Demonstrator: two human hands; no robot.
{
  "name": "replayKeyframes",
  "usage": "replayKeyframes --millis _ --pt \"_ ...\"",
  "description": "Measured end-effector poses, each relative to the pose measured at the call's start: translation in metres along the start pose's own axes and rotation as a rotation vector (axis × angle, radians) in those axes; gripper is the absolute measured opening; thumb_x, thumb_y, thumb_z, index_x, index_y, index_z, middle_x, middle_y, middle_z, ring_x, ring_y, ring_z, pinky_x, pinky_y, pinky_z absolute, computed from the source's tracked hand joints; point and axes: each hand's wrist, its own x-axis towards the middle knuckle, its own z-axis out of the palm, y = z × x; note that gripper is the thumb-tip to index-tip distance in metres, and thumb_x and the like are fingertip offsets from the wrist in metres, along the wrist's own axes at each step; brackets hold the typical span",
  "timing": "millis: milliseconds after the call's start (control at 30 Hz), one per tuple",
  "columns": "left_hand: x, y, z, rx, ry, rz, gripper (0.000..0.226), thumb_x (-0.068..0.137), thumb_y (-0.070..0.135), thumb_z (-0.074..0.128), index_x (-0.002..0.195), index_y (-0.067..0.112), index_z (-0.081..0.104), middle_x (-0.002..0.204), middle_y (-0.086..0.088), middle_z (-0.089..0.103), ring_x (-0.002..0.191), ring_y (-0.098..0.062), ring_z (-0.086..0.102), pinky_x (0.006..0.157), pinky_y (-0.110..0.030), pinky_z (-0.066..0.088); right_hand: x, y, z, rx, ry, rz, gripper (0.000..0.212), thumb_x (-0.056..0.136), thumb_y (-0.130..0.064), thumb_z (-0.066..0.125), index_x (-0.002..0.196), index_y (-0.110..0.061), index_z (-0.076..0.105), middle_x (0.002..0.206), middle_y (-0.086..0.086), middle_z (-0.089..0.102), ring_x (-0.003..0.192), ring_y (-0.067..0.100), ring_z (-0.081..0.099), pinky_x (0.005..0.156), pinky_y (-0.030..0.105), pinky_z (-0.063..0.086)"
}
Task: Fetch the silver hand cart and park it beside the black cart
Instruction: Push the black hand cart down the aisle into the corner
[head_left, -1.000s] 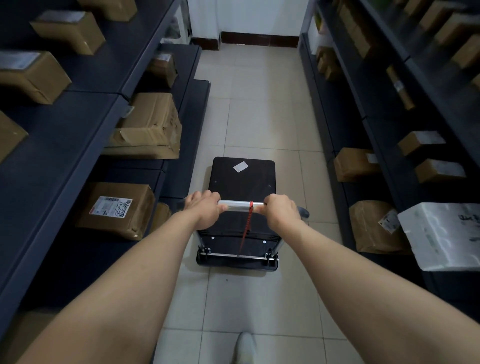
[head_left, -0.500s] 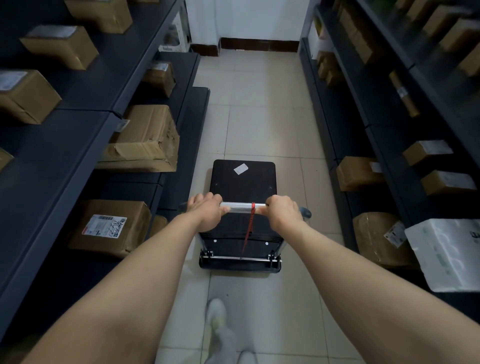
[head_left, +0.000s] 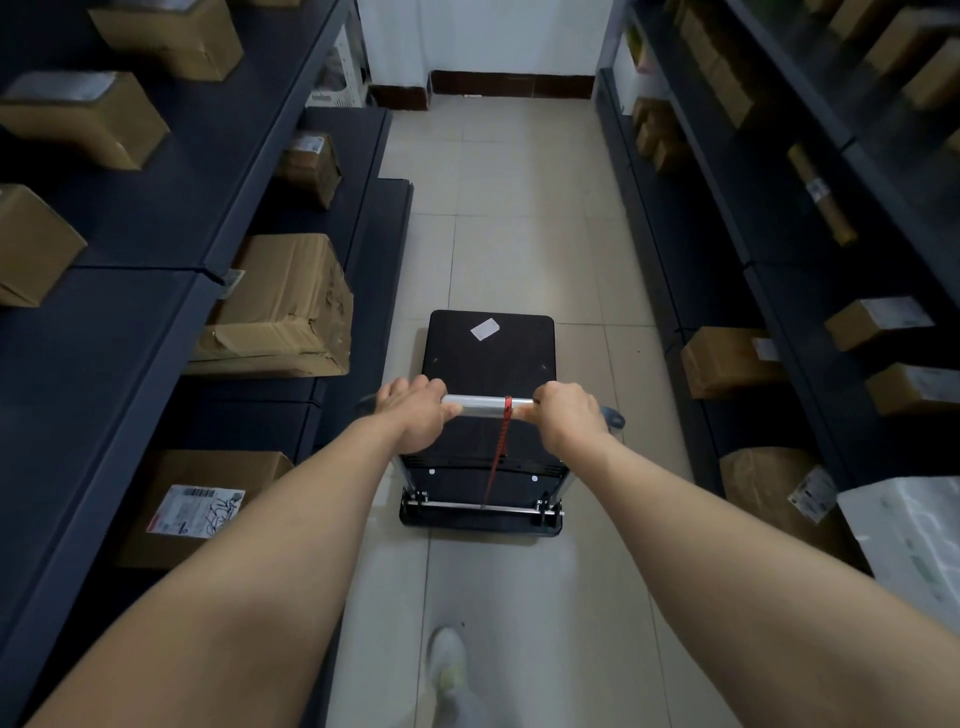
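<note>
Head view: left hand (head_left: 415, 415) and right hand (head_left: 569, 415) both grip silver hand cart (head_left: 488, 364) handle (head_left: 483, 406) in shelf aisle.

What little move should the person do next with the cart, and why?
Probably push the hand cart straight ahead: left hand and right hand both hold its handle, shelves flank it, and tiled floor lies ahead.

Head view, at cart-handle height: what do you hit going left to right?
Torn cardboard box on the left shelf → left hand → silver handle → red strap → right hand → brown box on the right shelf.
</note>
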Motion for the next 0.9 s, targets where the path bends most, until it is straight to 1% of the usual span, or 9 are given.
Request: replayKeyframes --millis 100,233,300,400,467,533,767,833,900 --pt "0.022 -0.005 -0.013 0.015 -0.002 0.011 0.035 0.102 0.041 0.026 0.117 0.018 0.047 0.119 -0.006 0.048 0.116 -0.027 0.04 0.106 -0.04 0.024 0.022 -0.006 -0.008 0.009 -0.002 0.019 0.03 0.088 0.002 0.05 0.111 -0.012 0.063 0.102 0.012 0.061 0.101 0.032 0.058 0.07 0.03 0.037" --pt "0.05 -0.012 -0.03 0.025 -0.007 0.031 0.036 0.102 0.041 0.026 0.117 0.017 0.047 0.121 -0.006 0.048 0.116 -0.028 0.039 0.104 -0.039 0.024 0.051 -0.016 -0.019 0.01 0.005 0.028 0.025 0.088 0.0 0.052 0.107 -0.011 0.063 0.091 0.007 0.055 0.085 0.029 0.051 0.067 0.03 0.037" --pt "0.064 -0.015 -0.038 0.025 -0.001 0.039 0.035 0.101 0.041 0.027 0.117 0.017 0.047 0.12 -0.006 0.048 0.115 -0.027 0.04 0.103 -0.039 0.025 0.065 -0.02 -0.026 0.0 0.005 0.031 0.026 0.088 0.001 0.053 0.107 -0.012 0.063 0.09 0.006 0.055 0.083 0.027 0.051 0.067 0.03 0.038" --pt "0.083 -0.02 -0.05 0.032 -0.005 0.047 0.035 0.101 0.041 0.027 0.116 0.017 0.047 0.12 -0.006 0.048 0.115 -0.027 0.04 0.102 -0.039 0.026 0.084 -0.027 -0.034 -0.004 0.008 0.039 0.026 0.088 0.001 0.053 0.108 -0.012 0.064 0.091 0.007 0.056 0.085 0.027 0.053 0.068 0.03 0.038" --pt "0.096 -0.023 -0.057 0.034 -0.006 0.048 0.035 0.101 0.042 0.026 0.116 0.018 0.047 0.119 -0.006 0.048 0.114 -0.027 0.04 0.102 -0.039 0.026 0.097 -0.031 -0.037 0.003 0.013 0.046 0.026 0.087 0.001 0.055 0.108 -0.012 0.064 0.091 0.007 0.056 0.092 0.029 0.058 0.068 0.03 0.039" --pt "0.109 -0.025 -0.064 0.045 0.001 0.049 0.035 0.101 0.041 0.026 0.116 0.018 0.047 0.119 -0.006 0.048 0.114 -0.027 0.04 0.102 -0.039 0.026 0.11 -0.034 -0.04 0.02 0.024 0.055 0.026 0.087 -0.001 0.057 0.109 -0.012 0.064 0.091 0.007 0.055 0.097 0.031 0.06 0.068 0.03 0.038" --pt "0.146 -0.023 -0.082 0.052 0.001 0.043 0.035 0.101 0.041 0.027 0.118 0.018 0.047 0.12 -0.006 0.048 0.115 -0.027 0.041 0.101 -0.04 0.028 0.147 -0.034 -0.058 0.033 0.032 0.051 0.023 0.089 0.0 0.053 0.106 -0.012 0.064 0.09 0.008 0.056 0.083 0.028 0.051 0.067 0.031 0.039" --pt "0.156 -0.018 -0.087 0.051 0.003 0.036 0.034 0.101 0.041 0.027 0.116 0.018 0.047 0.12 -0.006 0.048 0.113 -0.026 0.041 0.099 -0.039 0.028 0.159 -0.031 -0.064 0.036 0.026 0.051 0.021 0.09 -0.002 0.055 0.106 -0.012 0.064 0.091 0.008 0.057 0.085 0.029 0.052 0.067 0.031 0.038" --pt "0.167 -0.012 -0.092 0.052 0.004 0.028 0.034 0.101 0.04 0.026 0.116 0.018 0.047 0.12 -0.006 0.048 0.113 -0.026 0.042 0.099 -0.039 0.029 0.17 -0.028 -0.071 0.028 0.023 0.043 0.023 0.089 -0.002 0.055 0.108 -0.012 0.064 0.092 0.008 0.057 0.091 0.03 0.056 0.068 0.03 0.038"
